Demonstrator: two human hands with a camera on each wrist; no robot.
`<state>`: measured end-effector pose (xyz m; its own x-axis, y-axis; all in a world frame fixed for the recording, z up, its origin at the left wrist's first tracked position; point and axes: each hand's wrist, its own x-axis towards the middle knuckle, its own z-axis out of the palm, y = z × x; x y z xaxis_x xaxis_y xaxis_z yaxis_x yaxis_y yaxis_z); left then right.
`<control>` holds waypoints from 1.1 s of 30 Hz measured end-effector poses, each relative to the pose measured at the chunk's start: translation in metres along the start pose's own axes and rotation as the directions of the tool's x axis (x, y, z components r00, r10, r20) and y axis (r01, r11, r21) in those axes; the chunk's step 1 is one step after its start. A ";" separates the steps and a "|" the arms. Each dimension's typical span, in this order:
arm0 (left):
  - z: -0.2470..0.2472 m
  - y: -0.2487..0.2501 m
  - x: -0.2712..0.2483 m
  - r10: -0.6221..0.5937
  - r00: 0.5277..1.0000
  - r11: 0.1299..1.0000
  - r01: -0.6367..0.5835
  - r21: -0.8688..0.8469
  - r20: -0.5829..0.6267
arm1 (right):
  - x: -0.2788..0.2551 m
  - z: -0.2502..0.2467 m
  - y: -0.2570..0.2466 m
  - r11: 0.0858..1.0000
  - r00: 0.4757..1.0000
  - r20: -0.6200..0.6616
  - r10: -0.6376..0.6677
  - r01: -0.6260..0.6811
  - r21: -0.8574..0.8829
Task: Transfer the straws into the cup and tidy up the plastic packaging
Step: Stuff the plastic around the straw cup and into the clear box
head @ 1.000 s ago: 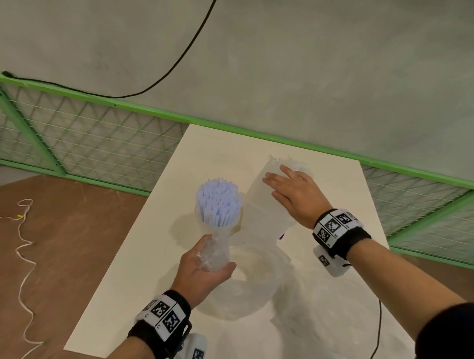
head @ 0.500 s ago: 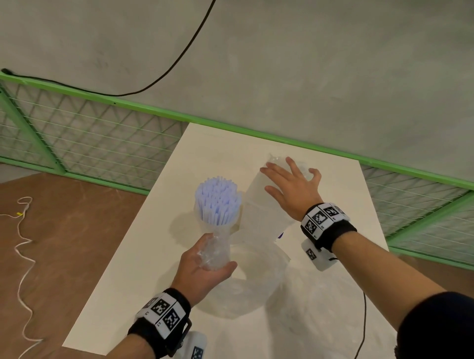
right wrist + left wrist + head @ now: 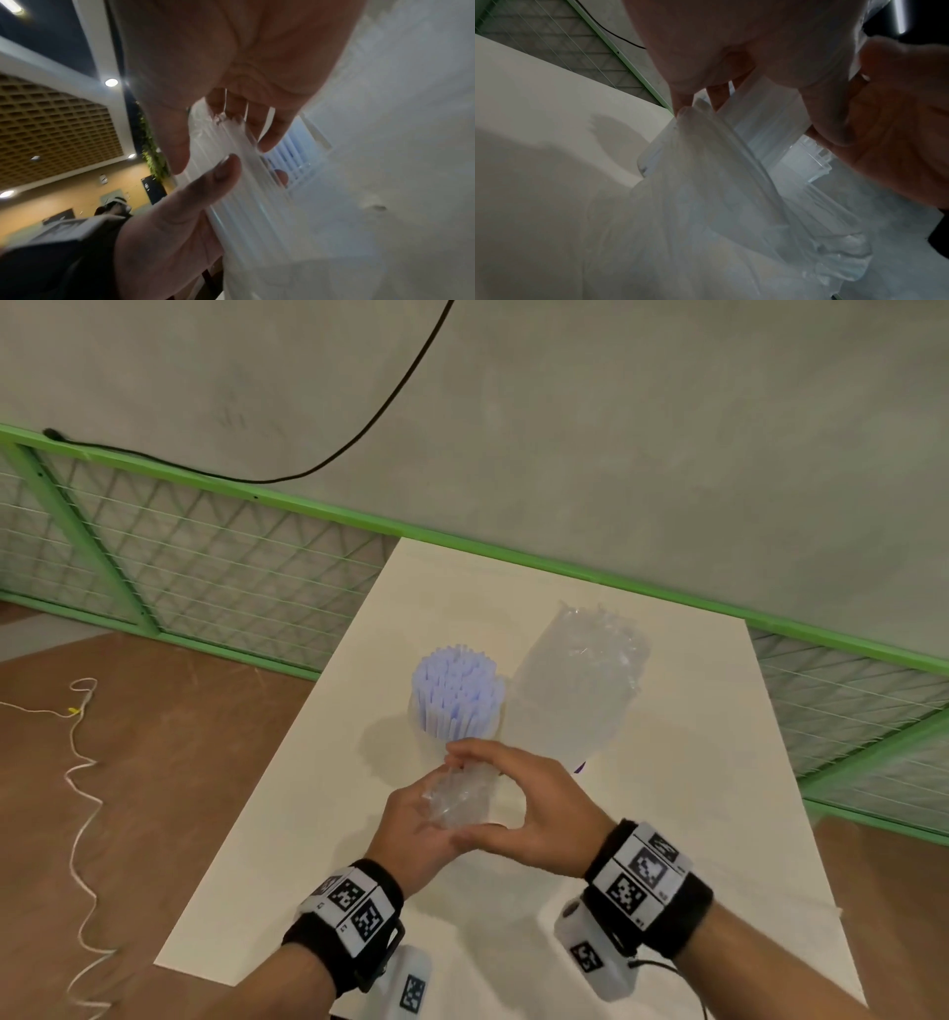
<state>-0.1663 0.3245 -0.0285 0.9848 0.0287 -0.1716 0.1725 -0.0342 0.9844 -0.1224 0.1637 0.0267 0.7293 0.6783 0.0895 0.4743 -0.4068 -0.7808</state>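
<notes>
Straws [image 3: 456, 693] fill cup; wrist views show both hands gripping packaging [image 3: 731, 192]

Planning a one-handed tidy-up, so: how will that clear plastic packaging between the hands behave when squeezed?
The plastic packaging is probably floppy: it is crumpled between the left hand and right hand. Likely very light, thin and see-through. May spring back open.
</notes>
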 end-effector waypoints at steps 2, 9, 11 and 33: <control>-0.001 -0.001 0.001 0.007 1.000 0.998 -0.007 0.061 0.006 | -0.001 0.003 0.003 0.999 0.996 -0.088 0.000 0.004 0.041; -0.008 0.005 -0.005 -0.018 1.000 1.000 0.018 -0.010 -0.019 | -0.005 0.014 0.013 0.995 0.956 -0.293 -0.011 0.041 0.096; -0.009 0.006 -0.006 -0.013 0.999 1.000 0.013 -0.005 -0.034 | -0.006 0.018 0.015 0.993 0.948 -0.317 -0.026 0.061 0.101; -0.004 0.007 -0.002 0.130 0.985 0.991 -0.127 0.036 -0.111 | -0.012 0.018 0.028 0.973 0.826 -0.543 -0.150 0.027 -0.228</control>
<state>-0.1670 0.3281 -0.0214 0.9902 0.1349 -0.0364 0.0466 -0.0731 0.9962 -0.1264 0.1549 -0.0072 0.7994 0.2891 0.5267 0.5934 -0.5172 -0.6167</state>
